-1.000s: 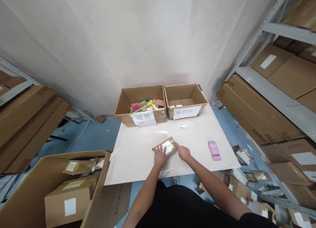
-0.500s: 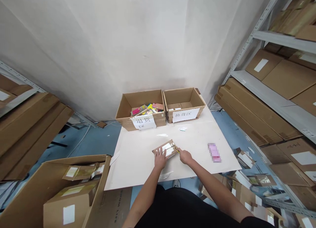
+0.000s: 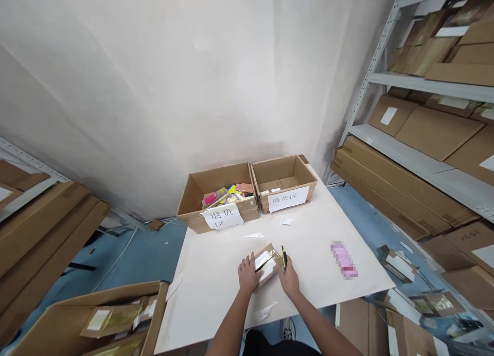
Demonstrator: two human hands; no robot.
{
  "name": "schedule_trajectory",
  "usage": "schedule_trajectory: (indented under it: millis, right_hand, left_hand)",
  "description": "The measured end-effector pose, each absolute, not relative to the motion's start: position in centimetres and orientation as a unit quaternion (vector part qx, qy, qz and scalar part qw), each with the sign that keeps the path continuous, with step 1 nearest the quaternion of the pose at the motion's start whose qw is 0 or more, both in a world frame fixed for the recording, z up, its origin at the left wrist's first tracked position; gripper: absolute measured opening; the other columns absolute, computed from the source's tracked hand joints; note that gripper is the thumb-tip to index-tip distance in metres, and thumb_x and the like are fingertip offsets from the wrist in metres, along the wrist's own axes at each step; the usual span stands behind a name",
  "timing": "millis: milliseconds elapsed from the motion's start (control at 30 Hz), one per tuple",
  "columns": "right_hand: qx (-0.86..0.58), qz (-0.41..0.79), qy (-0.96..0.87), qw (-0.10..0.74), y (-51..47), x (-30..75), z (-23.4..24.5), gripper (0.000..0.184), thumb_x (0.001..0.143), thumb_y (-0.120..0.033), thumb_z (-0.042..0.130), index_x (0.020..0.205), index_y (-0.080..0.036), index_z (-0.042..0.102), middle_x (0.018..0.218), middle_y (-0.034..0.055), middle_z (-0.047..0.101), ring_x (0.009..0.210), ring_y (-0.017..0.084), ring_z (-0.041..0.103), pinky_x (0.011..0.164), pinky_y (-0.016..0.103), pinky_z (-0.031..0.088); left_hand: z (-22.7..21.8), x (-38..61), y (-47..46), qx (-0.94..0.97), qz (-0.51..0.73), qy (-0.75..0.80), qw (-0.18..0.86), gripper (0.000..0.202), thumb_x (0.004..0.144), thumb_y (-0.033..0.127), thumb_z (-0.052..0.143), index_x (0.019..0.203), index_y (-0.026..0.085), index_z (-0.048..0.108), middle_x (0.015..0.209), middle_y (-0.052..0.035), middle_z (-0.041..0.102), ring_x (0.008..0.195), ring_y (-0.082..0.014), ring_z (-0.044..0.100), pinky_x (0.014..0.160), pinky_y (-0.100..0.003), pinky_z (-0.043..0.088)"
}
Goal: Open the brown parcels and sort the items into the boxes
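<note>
A small cardboard box point(image 3: 272, 271) with a white label and shiny tape stands tilted on the white table between my hands. A dark slit runs along its labelled top. My left hand point(image 3: 249, 274) holds the box's left side, thumb on its top and fingers at the far edge. In my right hand point(image 3: 289, 280) is a yellow and black utility knife point(image 3: 284, 258), pointing up and away from the box. The fingers of that hand are closed round the knife and rest against the box's right side.
Two open cartons with handwritten signs stand at the back: the left carton point(image 3: 185, 222) holds colourful packets, the right carton point(image 3: 309, 187) a few small items. A pink blurred item point(image 3: 344, 261) lies at right. A large carton point(image 3: 50, 315) of parcels is at lower left; shelves point(image 3: 420, 86) flank the right.
My right hand has turned the knife upright, off the box's top. My left hand has shifted to the box's left side, and the box is turned and tilted. The view has swung.
</note>
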State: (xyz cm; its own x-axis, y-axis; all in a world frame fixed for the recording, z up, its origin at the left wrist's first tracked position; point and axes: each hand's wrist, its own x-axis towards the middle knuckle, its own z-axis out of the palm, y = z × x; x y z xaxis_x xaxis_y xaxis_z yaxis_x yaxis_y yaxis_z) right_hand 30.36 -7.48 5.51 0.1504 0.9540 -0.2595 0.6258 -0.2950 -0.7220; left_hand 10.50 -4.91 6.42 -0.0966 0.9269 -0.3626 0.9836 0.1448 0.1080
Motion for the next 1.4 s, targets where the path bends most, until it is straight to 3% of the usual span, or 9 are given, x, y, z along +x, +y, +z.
schedule_trajectory:
  millis: [200, 367, 567, 800, 1033, 1167, 1300, 1400]
  right_hand:
    - [-0.757, 0.356, -0.519, 0.177, -4.7, 28.7, 5.0, 0.073, 0.096, -0.039, 0.053, 0.163, -0.021, 0.028, 0.146, 0.0148, 0.061, 0.130, 0.030, 0.065, 0.098, 0.036, 0.053]
    - [-0.739, 0.357, -0.542, 0.183, -4.4, 29.6, 4.6, 0.075, 0.092, -0.038, 0.059, 0.160, -0.026, 0.031, 0.145, 0.0119, 0.063, 0.129, 0.031, 0.065, 0.097, 0.036, 0.053]
    - [-0.744, 0.356, -0.535, 0.184, -4.1, 30.5, 4.1, 0.066, 0.096, -0.041, 0.054, 0.156, -0.023, 0.037, 0.135, 0.0131, 0.069, 0.122, 0.031, 0.069, 0.094, 0.037, 0.053]
    - [-0.767, 0.354, -0.515, 0.145, -2.1, 31.7, 6.5, 0.045, 0.100, -0.037, 0.052, 0.142, -0.021, 0.050, 0.123, 0.0103, 0.075, 0.113, 0.026, 0.071, 0.087, 0.031, 0.051]
    - [-0.750, 0.356, -0.552, 0.078, -2.5, 32.8, 8.5, 0.048, 0.104, -0.034, 0.049, 0.151, -0.023, 0.043, 0.121, 0.0097, 0.076, 0.110, 0.024, 0.072, 0.083, 0.028, 0.048]
    - [-0.745, 0.349, -0.564, 0.063, -3.3, 33.6, 8.9, 0.052, 0.105, -0.040, 0.048, 0.155, -0.024, 0.041, 0.122, 0.0110, 0.075, 0.111, 0.025, 0.071, 0.086, 0.029, 0.048]
    - [-0.746, 0.337, -0.571, 0.064, -3.9, 35.0, 9.4, 0.048, 0.109, -0.039, 0.036, 0.154, -0.024, 0.041, 0.121, 0.0107, 0.075, 0.107, 0.025, 0.071, 0.084, 0.030, 0.047]
    - [-0.731, 0.334, -0.594, 0.045, -4.0, 36.2, 9.7, 0.047, 0.110, -0.034, 0.035, 0.155, -0.025, 0.041, 0.116, 0.0098, 0.076, 0.102, 0.024, 0.072, 0.080, 0.029, 0.045]
  left_hand:
    - [4.6, 11.8, -5.7, 0.655, -0.056, 0.745, 0.111, 0.065, 0.104, 0.044, 0.039, 0.166, 0.025, 0.030, 0.159, -0.0153, 0.051, 0.148, -0.0332, 0.045, 0.116, -0.048, 0.039]
    - [4.4, 12.1, -6.0, 0.665, -0.054, 0.743, 0.054, 0.061, 0.104, 0.039, 0.037, 0.163, 0.023, 0.037, 0.158, -0.0170, 0.052, 0.146, -0.0383, 0.047, 0.113, -0.052, 0.042]
    - [5.8, 12.5, -6.3, 0.656, -0.067, 0.737, 0.146, 0.064, 0.104, 0.046, 0.038, 0.162, 0.018, 0.037, 0.141, -0.0203, 0.063, 0.120, -0.0330, 0.064, 0.100, -0.044, 0.048]
    - [7.1, 16.6, -7.4, 0.602, -0.070, 0.770, 0.199, 0.073, 0.100, 0.048, 0.047, 0.158, 0.007, 0.036, 0.137, -0.0258, 0.062, 0.120, -0.0336, 0.063, 0.096, -0.040, 0.047]
    - [7.2, 18.0, -6.8, 0.575, -0.046, 0.779, 0.248, 0.084, 0.096, 0.047, 0.054, 0.165, 0.012, 0.020, 0.155, -0.0245, 0.049, 0.133, -0.0346, 0.056, 0.100, -0.041, 0.048]
    - [7.3, 16.3, -5.0, 0.584, -0.074, 0.749, 0.304, 0.087, 0.096, 0.048, 0.055, 0.167, 0.021, 0.013, 0.168, -0.0192, 0.035, 0.141, -0.0361, 0.049, 0.106, -0.046, 0.047]
    - [7.7, 14.7, -4.3, 0.648, -0.073, 0.707, 0.273, 0.073, 0.100, 0.043, 0.046, 0.167, 0.030, 0.019, 0.176, -0.0093, 0.017, 0.154, -0.0366, 0.032, 0.119, -0.052, 0.035]
    - [7.4, 14.9, -5.1, 0.683, -0.058, 0.687, 0.242, 0.073, 0.102, 0.052, 0.040, 0.167, 0.024, 0.022, 0.176, -0.0112, 0.016, 0.159, -0.0363, 0.020, 0.125, -0.054, 0.024]
